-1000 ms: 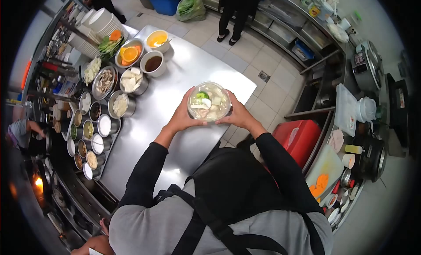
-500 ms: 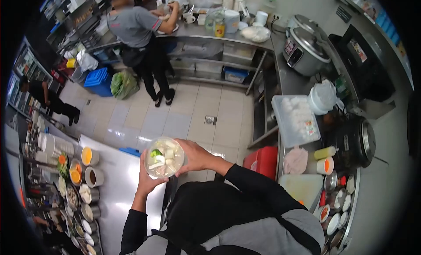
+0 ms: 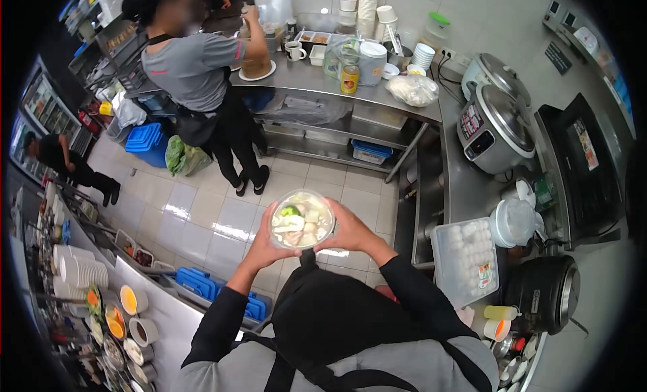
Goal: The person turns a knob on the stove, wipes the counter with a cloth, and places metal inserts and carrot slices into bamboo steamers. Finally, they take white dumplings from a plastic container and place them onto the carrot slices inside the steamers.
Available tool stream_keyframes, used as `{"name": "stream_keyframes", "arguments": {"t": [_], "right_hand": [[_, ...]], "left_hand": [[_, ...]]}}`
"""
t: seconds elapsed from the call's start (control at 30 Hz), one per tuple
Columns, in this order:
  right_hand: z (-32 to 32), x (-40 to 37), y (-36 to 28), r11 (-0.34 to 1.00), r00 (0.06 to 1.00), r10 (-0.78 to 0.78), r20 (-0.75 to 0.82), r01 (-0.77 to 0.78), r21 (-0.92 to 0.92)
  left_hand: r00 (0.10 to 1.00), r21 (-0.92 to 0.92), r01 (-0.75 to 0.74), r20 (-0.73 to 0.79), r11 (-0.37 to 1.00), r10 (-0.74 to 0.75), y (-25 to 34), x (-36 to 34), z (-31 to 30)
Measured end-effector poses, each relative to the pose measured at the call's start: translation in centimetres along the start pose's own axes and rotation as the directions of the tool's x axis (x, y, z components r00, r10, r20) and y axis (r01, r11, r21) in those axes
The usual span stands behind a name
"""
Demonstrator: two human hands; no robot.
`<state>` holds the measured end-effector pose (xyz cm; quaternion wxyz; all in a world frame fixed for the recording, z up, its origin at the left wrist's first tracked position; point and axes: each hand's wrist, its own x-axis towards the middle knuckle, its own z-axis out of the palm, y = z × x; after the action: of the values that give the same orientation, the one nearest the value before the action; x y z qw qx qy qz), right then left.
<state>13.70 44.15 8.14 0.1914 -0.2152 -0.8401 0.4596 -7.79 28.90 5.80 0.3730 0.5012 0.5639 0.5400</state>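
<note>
Between my two hands, in front of my chest, is a clear plastic tub with pale broth, white chunks and a bit of green vegetable in it. My left hand is wrapped round its left side, thumb along the near edge. From the right, my right hand grips the opposite side of the tub. The tub is held up above the tiled floor, roughly level, with its contents showing from above.
A co-worker stands at the steel counter ahead; another person is far left. Rice cookers and a box of white round items line the right counter. Food containers crowd the left one. Blue lids sit near my left arm.
Both hands and the tub have shifted right in view as I turned and moved forward toward the back counter. The co-worker's arm is raised higher. My grip is unchanged.
</note>
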Motion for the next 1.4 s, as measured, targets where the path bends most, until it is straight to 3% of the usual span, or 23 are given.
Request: {"name": "stream_keyframes", "arguments": {"t": [0.17, 0.3, 0.37, 0.43, 0.47, 0.53, 0.57, 0.67, 0.77, 0.83, 0.9, 1.03, 1.1, 1.17, 1.23, 1.4], "right_hand": [[-5.7, 7.3, 3.7, 0.996, 0.996, 0.078, -0.036, -0.077, 0.036], [-10.1, 12.7, 6.6, 0.986, 0.986, 0.157, -0.047, -0.153, 0.069], [-12.2, 15.7, 9.0, 0.989, 0.99, 0.134, -0.05, -0.13, 0.073], [-14.1, 18.0, 11.3, 0.994, 0.993, 0.09, -0.081, -0.085, 0.063], [-14.9, 19.1, 12.9, 0.994, 0.994, 0.086, -0.064, -0.082, 0.07], [-16.5, 23.1, 16.1, 0.995, 0.994, -0.069, -0.08, 0.063, -0.079], [-17.5, 25.0, 16.5, 0.995, 0.995, -0.087, -0.056, 0.083, -0.06], [-20.2, 29.5, 18.1, 0.996, 0.994, 0.086, 0.069, -0.084, -0.03], [-21.2, 34.0, 20.5, 0.99, 0.995, 0.039, 0.092, -0.051, 0.13], [-21.2, 37.1, 23.0, 0.993, 0.993, -0.111, 0.045, 0.112, -0.018], [-21.9, 39.6, 22.8, 0.999, 0.994, -0.033, 0.1, 0.03, 0.038], [-19.8, 44.5, 27.2, 0.996, 0.995, -0.089, -0.036, 0.09, 0.013], [-19.4, 46.5, 27.7, 0.999, 0.999, -0.01, -0.041, 0.012, 0.034], [-18.3, 48.5, 28.9, 0.991, 0.992, 0.009, -0.124, 0.008, 0.133], [-17.7, 49.8, 29.4, 0.996, 0.982, -0.007, -0.191, 0.024, 0.084], [-15.9, 52.7, 31.4, 0.988, 0.946, 0.008, -0.323, 0.042, 0.148]], "left_hand": [[0.992, -0.021, -0.001, 0.124, 1.0, 0.003, -2.1, 12.1, -0.9], [0.986, 0.037, 0.043, 0.159, 0.998, -0.048, -2.5, 20.5, -1.0], [0.987, 0.005, 0.006, 0.163, 1.0, -0.006, -4.4, 24.9, -0.9], [0.987, 0.003, -0.077, 0.144, 0.997, 0.076, -6.3, 28.5, -0.7], [0.991, 0.012, -0.037, 0.126, 0.999, 0.035, -5.6, 29.9, -0.4], [0.995, 0.053, -0.066, 0.074, 0.996, 0.062, -7.3, 33.6, -0.3], [0.995, 0.09, -0.085, 0.054, 0.992, 0.08, -8.0, 34.8, -0.7], [0.998, 0.094, -0.049, -0.026, 0.994, 0.052, -7.6, 38.8, -1.0], [0.996, 0.156, -0.044, -0.07, 0.987, 0.055, -8.2, 42.1, -2.0], [0.992, 0.138, -0.069, -0.091, 0.988, 0.083, -9.4, 45.3, -3.0], [0.997, 0.033, -0.004, -0.077, 0.999, 0.006, -8.8, 48.0, -3.9], [0.997, 0.219, -0.056, -0.039, 0.974, 0.066, -12.6, 53.2, -7.3], [0.999, 0.035, -0.012, -0.032, 0.999, 0.013, -12.7, 55.4, -8.0], [1.0, 0.067, -0.027, 0.004, 0.997, 0.027, -16.0, 57.7, -10.0], [0.999, 0.186, -0.043, 0.002, 0.982, 0.043, -17.8, 59.5, -11.3], [0.992, 0.169, -0.13, 0.022, 0.977, 0.128, -20.5, 63.1, -12.9]]}}
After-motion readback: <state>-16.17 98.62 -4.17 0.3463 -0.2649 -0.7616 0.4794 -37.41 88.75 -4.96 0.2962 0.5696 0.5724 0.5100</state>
